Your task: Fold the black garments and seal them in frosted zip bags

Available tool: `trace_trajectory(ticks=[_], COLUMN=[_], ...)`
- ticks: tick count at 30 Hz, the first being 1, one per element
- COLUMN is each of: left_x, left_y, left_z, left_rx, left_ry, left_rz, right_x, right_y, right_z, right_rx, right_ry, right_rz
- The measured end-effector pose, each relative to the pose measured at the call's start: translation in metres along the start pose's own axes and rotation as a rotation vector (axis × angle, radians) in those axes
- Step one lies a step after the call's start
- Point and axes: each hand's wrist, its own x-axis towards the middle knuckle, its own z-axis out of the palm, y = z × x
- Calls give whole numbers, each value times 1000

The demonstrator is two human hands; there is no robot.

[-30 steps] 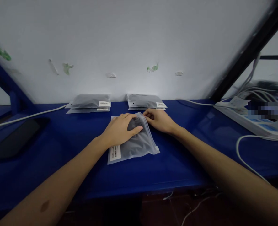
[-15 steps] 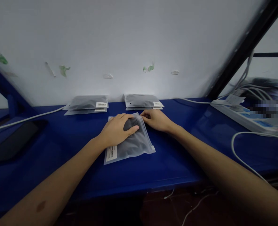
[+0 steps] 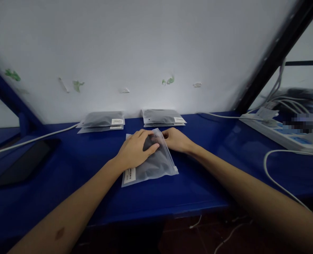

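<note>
A frosted slider zip bag point(image 3: 159, 164) lies slantwise on the blue table, with a white printed label point(image 3: 130, 175) at its lower left corner. Its white slider point(image 3: 175, 170) sits at the near end of the zip edge. Something dark point(image 3: 149, 143) shows through the bag beneath my left hand point(image 3: 136, 150), which rests flat across it, thumb spread from the fingers. At the far end of the zip edge, my right hand point(image 3: 177, 139) has its fingers curled and closed on the bag; the fingertips are partly hidden behind the plastic.
Two small stacks of similar labelled bags, a left stack point(image 3: 102, 120) and a right stack point(image 3: 163, 117), lie against the wall. A dark phone-like slab point(image 3: 26, 164) is at left. At right are a power strip point(image 3: 281, 135) and a loose white cable point(image 3: 281, 183).
The view has shifted slightly, so everything sits a little right and lower. My right fingertips have gone further behind the bag's zip edge. My left hand stays on the bag.
</note>
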Motion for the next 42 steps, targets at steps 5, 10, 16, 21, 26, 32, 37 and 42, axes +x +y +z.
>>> trace_trajectory(ticks=[5, 10, 16, 21, 26, 32, 37, 42], left_x=[-1, 0, 1, -2, -5, 2, 5, 6], left_y=[2, 2, 0, -6, -16, -18, -27, -36], left_z=[-2, 1, 5, -5, -20, -22, -23, -23], left_rx=[-29, 30, 97, 97, 106, 89, 235, 344], left_ry=[-54, -114, -231, -271, -260, -155, -62, 14], left_rz=[-32, -61, -49, -25, 89, -1, -190, -315], right_x=[3, 7, 6, 3, -2, -9, -13, -17], right_y=[-1, 9, 35, 49, 32, 10, -3, -15], right_z=[1, -8, -32, -45, -40, -24, -20, -14], right_rx=[17, -138, -461, -696, -702, -620, -436, -345], right_ry=[-4, 82, 217, 296, 384, 148, 8, -19], right_rz=[71, 162, 348, 384, 327, 135, -94, -119])
